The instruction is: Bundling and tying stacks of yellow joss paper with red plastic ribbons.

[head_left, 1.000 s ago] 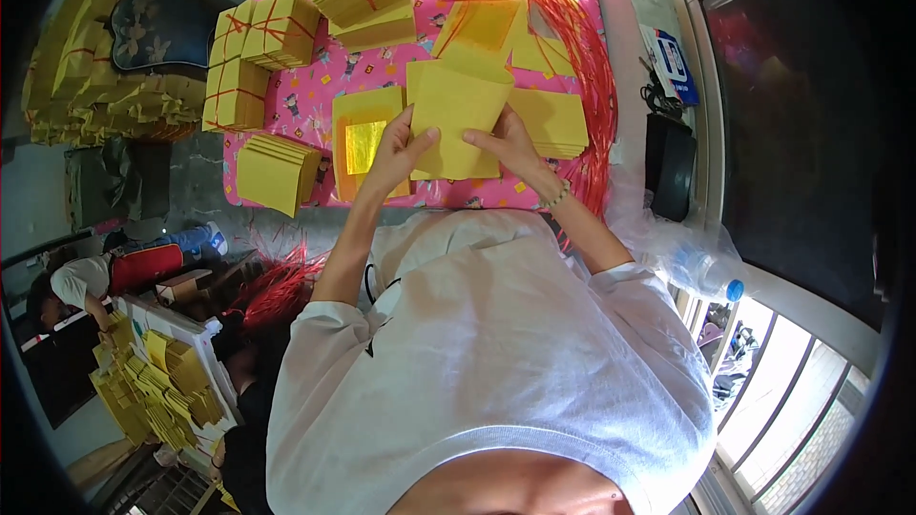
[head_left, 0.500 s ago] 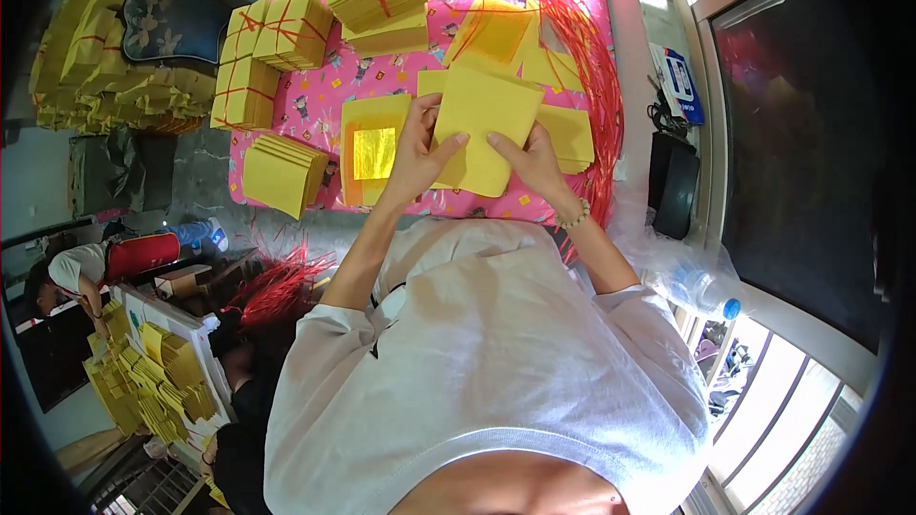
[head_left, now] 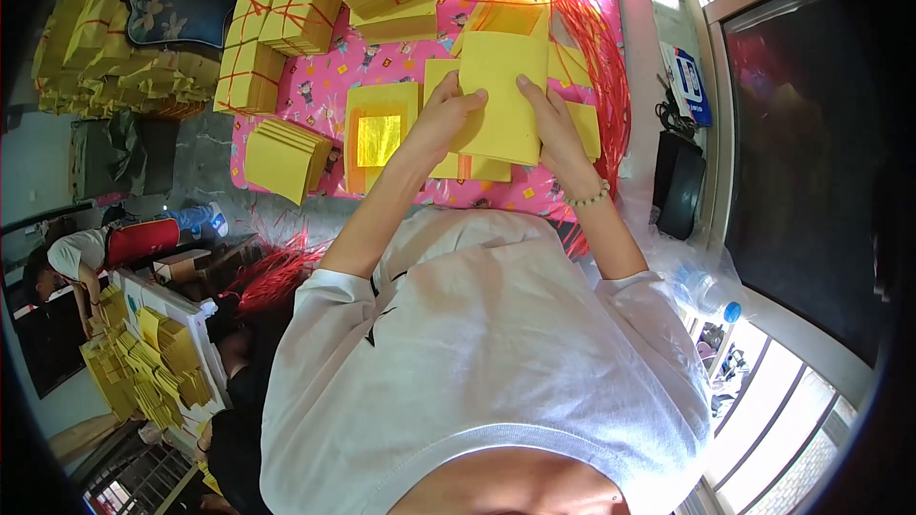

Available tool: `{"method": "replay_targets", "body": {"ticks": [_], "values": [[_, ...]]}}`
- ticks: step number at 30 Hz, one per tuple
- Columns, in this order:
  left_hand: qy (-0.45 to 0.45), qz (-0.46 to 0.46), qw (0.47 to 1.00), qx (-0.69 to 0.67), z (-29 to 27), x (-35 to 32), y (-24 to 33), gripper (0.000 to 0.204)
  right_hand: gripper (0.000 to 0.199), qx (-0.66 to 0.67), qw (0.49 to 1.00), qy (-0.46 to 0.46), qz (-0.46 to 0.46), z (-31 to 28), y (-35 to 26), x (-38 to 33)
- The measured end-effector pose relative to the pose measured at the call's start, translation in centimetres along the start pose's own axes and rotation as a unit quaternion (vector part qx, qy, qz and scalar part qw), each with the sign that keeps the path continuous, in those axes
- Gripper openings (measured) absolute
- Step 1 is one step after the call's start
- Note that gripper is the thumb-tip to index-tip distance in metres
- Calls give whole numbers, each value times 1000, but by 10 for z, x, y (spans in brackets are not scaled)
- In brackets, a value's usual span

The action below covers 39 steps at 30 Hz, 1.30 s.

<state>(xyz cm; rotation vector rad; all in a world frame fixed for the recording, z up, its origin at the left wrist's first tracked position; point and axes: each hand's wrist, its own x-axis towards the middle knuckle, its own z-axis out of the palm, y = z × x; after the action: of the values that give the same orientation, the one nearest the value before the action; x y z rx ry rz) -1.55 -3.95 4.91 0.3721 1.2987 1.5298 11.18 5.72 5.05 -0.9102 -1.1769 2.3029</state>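
Observation:
Between both hands I hold a stack of yellow paper (head_left: 503,100) upright above the table, its broad face toward me. My left hand (head_left: 448,114) grips its left edge, thumb lying on the front. On the opposite edge, my right hand (head_left: 551,122) is closed the same way, and its fingers behind the paper are hidden. Under and behind the held stack lie more yellow sheets (head_left: 468,168). To their left rests a yellow paper pile topped by a sheet with a shiny gold square (head_left: 380,140). A fanned yellow stack (head_left: 286,160) lies farther left.
Bundles tied with red string (head_left: 298,17) stand on the pink patterned tablecloth (head_left: 353,67). Long red strands (head_left: 601,67) hang down its right side. A plastic bottle (head_left: 711,296) lies by the window. At left, another person (head_left: 81,253) bends over a table of yellow paper (head_left: 157,362).
Both hands have lifted the yellow stack slightly away from me, and it now stands straighter. My right hand has shifted up along its right edge.

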Motion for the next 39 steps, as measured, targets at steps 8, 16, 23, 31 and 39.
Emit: {"method": "replay_targets", "body": {"ticks": [8,16,23,31,39], "values": [[-30,-24,999,-9,-6,6,3,31,38,-11,1000,-2,-22,-1,-1,0],[-36,-31,998,-38,3,3,9,35,35,-51,996,-22,-63,1,-4,-3],[-3,150,989,20,21,-15,0,36,35,-72,990,-46,-116,1,-10,-14],[0,272,960,62,33,-27,0,34,33,-105,979,-42,-172,-4,-10,-21],[8,250,968,37,37,-34,6,34,25,-148,975,-14,-165,0,-27,-26]]}}
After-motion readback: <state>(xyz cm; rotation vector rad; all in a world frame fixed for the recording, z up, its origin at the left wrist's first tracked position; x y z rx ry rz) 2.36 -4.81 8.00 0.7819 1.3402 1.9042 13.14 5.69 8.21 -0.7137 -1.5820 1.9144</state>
